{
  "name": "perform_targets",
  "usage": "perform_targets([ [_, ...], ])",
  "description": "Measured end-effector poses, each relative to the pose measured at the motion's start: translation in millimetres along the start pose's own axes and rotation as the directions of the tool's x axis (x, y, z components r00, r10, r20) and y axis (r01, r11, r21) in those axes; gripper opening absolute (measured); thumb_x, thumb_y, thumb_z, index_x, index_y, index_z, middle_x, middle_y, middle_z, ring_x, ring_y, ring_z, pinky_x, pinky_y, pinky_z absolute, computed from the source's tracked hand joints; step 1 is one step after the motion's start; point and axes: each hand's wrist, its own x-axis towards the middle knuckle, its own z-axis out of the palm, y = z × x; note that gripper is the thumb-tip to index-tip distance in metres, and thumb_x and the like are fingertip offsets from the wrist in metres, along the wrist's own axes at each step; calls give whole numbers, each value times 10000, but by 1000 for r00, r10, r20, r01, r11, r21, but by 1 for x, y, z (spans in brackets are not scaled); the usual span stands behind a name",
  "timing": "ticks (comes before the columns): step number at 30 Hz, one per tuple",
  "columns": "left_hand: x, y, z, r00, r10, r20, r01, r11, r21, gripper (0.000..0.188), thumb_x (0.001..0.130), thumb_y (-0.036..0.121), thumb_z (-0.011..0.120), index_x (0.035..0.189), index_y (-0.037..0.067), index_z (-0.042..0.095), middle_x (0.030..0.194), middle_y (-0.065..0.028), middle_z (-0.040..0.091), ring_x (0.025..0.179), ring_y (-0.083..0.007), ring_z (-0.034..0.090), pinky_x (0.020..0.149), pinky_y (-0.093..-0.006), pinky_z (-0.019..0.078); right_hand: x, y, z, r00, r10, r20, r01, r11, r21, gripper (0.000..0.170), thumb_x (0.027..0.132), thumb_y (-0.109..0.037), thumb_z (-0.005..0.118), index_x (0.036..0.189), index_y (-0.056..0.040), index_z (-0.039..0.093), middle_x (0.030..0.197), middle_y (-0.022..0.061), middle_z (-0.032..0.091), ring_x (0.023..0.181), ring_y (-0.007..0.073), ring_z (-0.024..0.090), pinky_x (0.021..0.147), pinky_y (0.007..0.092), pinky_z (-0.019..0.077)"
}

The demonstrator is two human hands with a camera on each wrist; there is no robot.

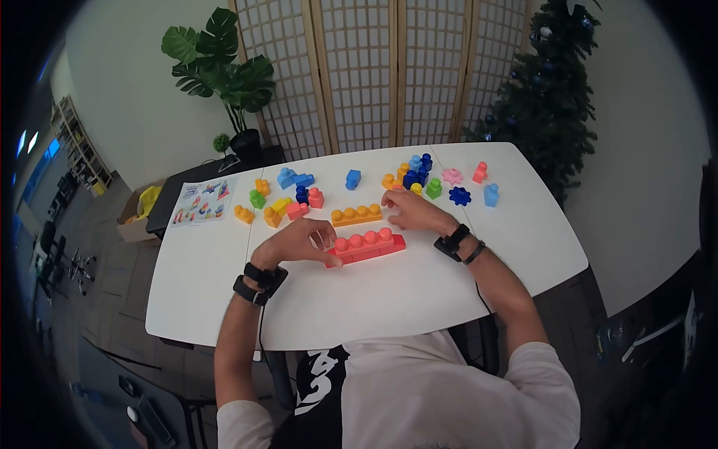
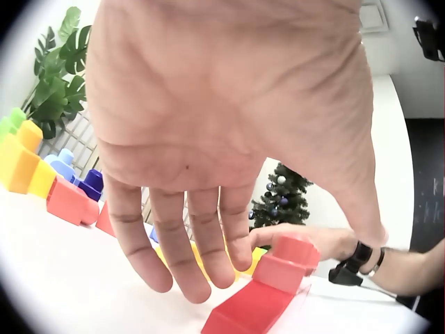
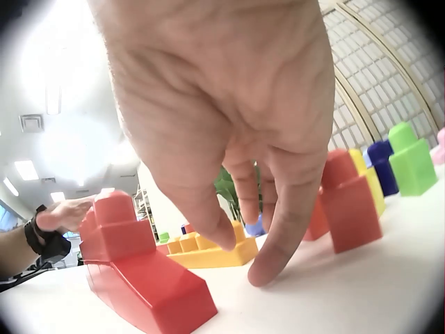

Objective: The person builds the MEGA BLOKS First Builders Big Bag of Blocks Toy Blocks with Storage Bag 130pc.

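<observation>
A long red brick [image 1: 363, 241] with a row of studs sits on a red base piece with sloped ends [image 1: 401, 242]. My left hand [image 1: 299, 238] is at its left end, fingers loosely bent and thumb apart; the left wrist view shows an empty palm. Behind the red stack lies a long orange-yellow brick [image 1: 357, 217]. My right hand [image 1: 422, 212] hangs just right of that brick, fingers pointing down. In the right wrist view, nothing lies between its thumb and forefinger [image 3: 281, 240]. A smaller red brick [image 3: 351, 209] stands beside those fingers.
Yellow, green and red bricks lie at left, near a printed sheet [image 1: 203, 202]. A lone blue brick [image 1: 353, 179] stands at the back. Farther right are a dark blue cluster [image 1: 416, 176], a green brick [image 1: 434, 188], a gear-shaped piece [image 1: 460, 196] and a light blue brick [image 1: 491, 195].
</observation>
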Motion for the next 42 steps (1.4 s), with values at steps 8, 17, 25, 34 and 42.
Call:
perform_targets([
  [8, 2, -15, 19, 998, 58, 32, -64, 965, 253, 423, 796, 303, 938, 1051, 17, 757, 954, -74, 769, 878, -202, 749, 786, -335, 612, -36, -1, -16, 912, -160, 376, 173, 985, 0, 449, 742, -116, 887, 1124, 28, 702, 1021, 150, 721, 841, 277, 718, 760, 354, 580],
  [17, 7, -27, 14, 992, 101, -72, -81, 968, 239, 337, 783, 230, 913, 984, -3, 774, 899, -115, 765, 814, -233, 733, 768, -349, 592, -25, -6, -1, 938, -229, 261, 272, 952, -139, 327, 743, -174, 880, 920, 41, 709, 895, 171, 713, 821, 317, 697, 746, 397, 553],
  [25, 7, -31, 14, 994, 75, -74, -53, 964, 259, 362, 790, 195, 930, 1049, -11, 782, 965, -102, 768, 847, -206, 742, 763, -320, 621, -19, -2, 5, 927, -253, 278, 316, 924, -214, 372, 739, -190, 878, 934, 71, 698, 880, 195, 697, 816, 338, 700, 735, 409, 551],
  [34, 5, -31, 19, 991, 36, -132, -13, 985, 173, 373, 769, 212, 935, 1032, -12, 794, 954, -112, 776, 818, -213, 727, 763, -333, 590, -22, -7, 5, 943, -214, 255, 268, 943, -199, 381, 728, -224, 864, 948, 52, 722, 932, 199, 724, 916, 355, 714, 811, 426, 560],
  [42, -1, -17, 9, 999, 16, -33, -10, 982, 190, 417, 774, 219, 956, 1088, 17, 772, 1027, -70, 781, 897, -169, 729, 825, -303, 594, -25, -19, -15, 924, -135, 358, 203, 966, -159, 369, 762, -159, 864, 1037, 51, 735, 987, 180, 746, 933, 305, 730, 830, 377, 578],
])
